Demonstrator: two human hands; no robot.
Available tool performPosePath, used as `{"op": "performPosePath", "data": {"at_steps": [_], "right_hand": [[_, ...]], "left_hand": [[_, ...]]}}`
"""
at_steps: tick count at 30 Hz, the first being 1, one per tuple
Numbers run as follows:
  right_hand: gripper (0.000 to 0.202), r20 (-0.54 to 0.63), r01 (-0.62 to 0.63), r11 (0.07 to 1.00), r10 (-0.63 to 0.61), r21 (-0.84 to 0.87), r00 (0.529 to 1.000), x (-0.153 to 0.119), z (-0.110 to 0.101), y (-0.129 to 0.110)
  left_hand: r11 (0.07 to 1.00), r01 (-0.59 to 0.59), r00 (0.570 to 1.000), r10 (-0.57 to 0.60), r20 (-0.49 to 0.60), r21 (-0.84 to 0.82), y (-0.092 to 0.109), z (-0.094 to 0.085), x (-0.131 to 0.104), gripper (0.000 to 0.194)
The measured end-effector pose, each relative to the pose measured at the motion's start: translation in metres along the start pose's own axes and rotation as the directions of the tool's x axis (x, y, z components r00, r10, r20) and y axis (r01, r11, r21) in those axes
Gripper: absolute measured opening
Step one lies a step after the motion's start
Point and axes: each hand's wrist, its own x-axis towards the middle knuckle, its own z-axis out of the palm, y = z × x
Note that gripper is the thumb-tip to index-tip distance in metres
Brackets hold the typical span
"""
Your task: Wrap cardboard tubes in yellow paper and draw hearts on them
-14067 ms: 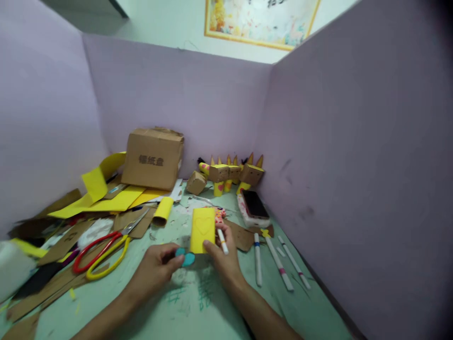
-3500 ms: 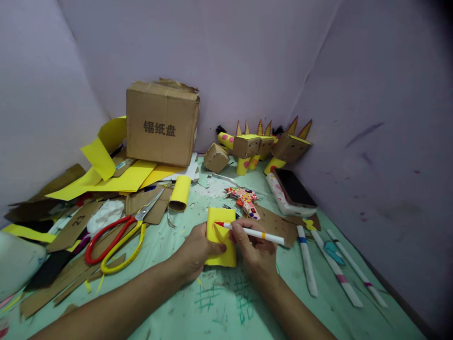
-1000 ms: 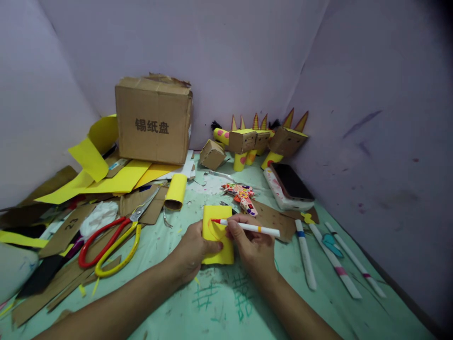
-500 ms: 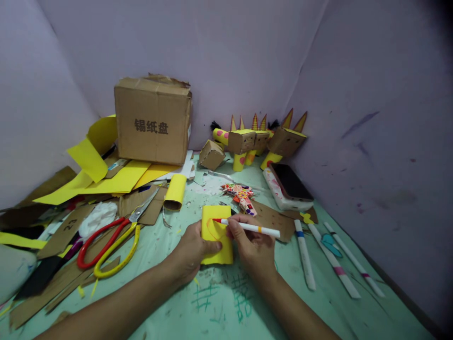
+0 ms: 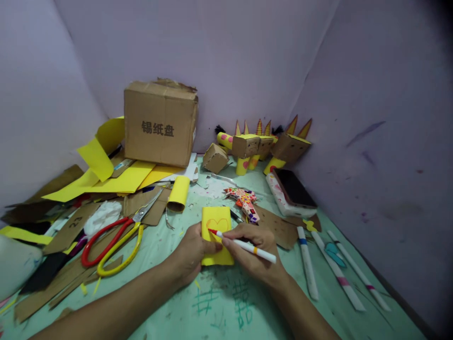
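Observation:
A flattened yellow paper tube (image 5: 216,257) is held upright at the table's front middle, gripped along its left side by my left hand (image 5: 191,252). On its face an orange heart outline (image 5: 221,222) shows. My right hand (image 5: 256,250) pinches a white marker (image 5: 260,253) with an orange band, and the red-orange tip rests on the heart's left side. Behind the tube lies a dark, thin tool (image 5: 236,216), partly hidden. A second yellow-wrapped tube (image 5: 180,191) lies farther back, to the left.
Scissors (image 5: 136,224) with red and yellow handles lie left on cardboard scraps. A cardboard box (image 5: 159,125) stands behind. Giraffe-like cardboard figures (image 5: 290,146) line the back wall. To the right are a phone (image 5: 293,189), several markers (image 5: 307,264) and a patterned paper piece (image 5: 244,200).
The marker tip has moved down and left over the yellow tube, and the heart's right lobe is now visible. My view has shifted slightly.

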Motion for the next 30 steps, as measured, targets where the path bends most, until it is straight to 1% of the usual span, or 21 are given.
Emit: {"op": "performPosePath", "data": {"at_steps": [2, 4, 6, 7, 9, 10, 12, 13, 14, 15, 16, 19, 21, 23, 26, 28, 30], "right_hand": [[0.013, 0.076, 0.068, 0.998, -0.069, 0.018, 0.995, 0.000, -0.005, -0.001], [0.018, 0.118, 0.111, 0.993, -0.115, 0.042, 0.986, 0.000, -0.008, -0.002], [0.020, 0.121, 0.096, 0.994, -0.101, 0.043, 0.987, 0.002, -0.008, -0.002], [0.019, 0.103, 0.058, 0.998, -0.062, 0.034, 0.993, 0.002, -0.008, -0.002], [0.012, 0.003, -0.067, 0.997, 0.067, 0.029, 0.998, 0.001, -0.006, 0.000], [0.008, -0.072, -0.136, 0.990, 0.139, 0.044, 0.988, 0.000, -0.006, 0.001], [0.018, -0.212, -0.249, 0.962, 0.268, 0.109, 0.940, -0.005, -0.006, 0.005], [0.022, -0.261, -0.287, 0.946, 0.318, 0.151, 0.911, -0.008, -0.008, 0.006], [0.024, -0.286, -0.312, 0.930, 0.359, 0.196, 0.889, -0.010, -0.010, 0.007], [0.024, -0.284, -0.326, 0.912, 0.390, 0.248, 0.876, -0.012, -0.012, 0.007], [0.026, -0.260, -0.324, 0.894, 0.407, 0.309, 0.875, -0.013, -0.015, 0.007], [0.042, -0.134, -0.278, 0.832, 0.382, 0.481, 0.914, -0.010, -0.021, 0.003], [0.043, -0.079, -0.270, 0.821, 0.354, 0.503, 0.932, -0.007, -0.023, 0.001], [0.033, -0.099, -0.273, 0.861, 0.345, 0.429, 0.933, -0.005, -0.023, 0.000], [0.020, -0.172, -0.259, 0.938, 0.301, 0.230, 0.938, -0.006, -0.024, 0.001], [0.024, -0.153, -0.217, 0.974, 0.224, 0.061, 0.962, -0.008, -0.027, 0.002], [0.031, -0.080, -0.138, 0.982, 0.129, -0.132, 0.988, -0.008, -0.031, 0.004]], "left_hand": [[1.000, -0.001, 1.000, 0.001, -0.011, -0.006, 0.000, 0.001, -0.001, 0.046], [1.000, 0.004, 1.000, -0.004, -0.014, -0.028, 0.001, 0.001, -0.001, 0.046], [0.999, 0.010, 1.000, -0.011, -0.010, -0.049, 0.002, 0.001, -0.002, 0.046], [0.998, 0.013, 1.000, -0.014, -0.009, -0.057, 0.002, 0.001, -0.002, 0.045], [0.997, 0.022, 1.000, -0.023, -0.010, -0.069, 0.003, 0.000, -0.002, 0.044], [0.997, 0.027, 1.000, -0.028, -0.011, -0.073, 0.003, -0.001, -0.002, 0.044], [0.996, 0.035, 0.999, -0.036, -0.010, -0.079, 0.002, -0.002, -0.001, 0.043], [0.996, 0.036, 0.999, -0.037, -0.009, -0.079, 0.002, -0.002, -0.001, 0.042], [0.996, 0.035, 0.999, -0.036, -0.011, -0.078, 0.002, -0.002, -0.001, 0.042], [0.996, 0.034, 0.999, -0.035, -0.014, -0.078, 0.003, -0.002, -0.002, 0.041], [0.996, 0.033, 0.999, -0.034, -0.015, -0.080, 0.003, -0.002, -0.002, 0.041], [0.996, 0.030, 0.999, -0.032, -0.016, -0.087, 0.003, -0.001, -0.003, 0.041], [0.996, 0.032, 0.999, -0.034, -0.019, -0.080, 0.003, 0.000, -0.003, 0.040], [0.997, 0.036, 0.999, -0.038, -0.029, -0.067, 0.003, 0.000, -0.003, 0.040], [0.998, 0.027, 0.999, -0.030, -0.036, -0.064, 0.003, 0.000, -0.003, 0.042], [0.997, 0.026, 0.999, -0.029, -0.036, -0.066, 0.003, 0.001, -0.004, 0.044], [0.999, 0.019, 0.999, -0.021, -0.040, -0.047, 0.004, 0.001, -0.005, 0.042]]}}
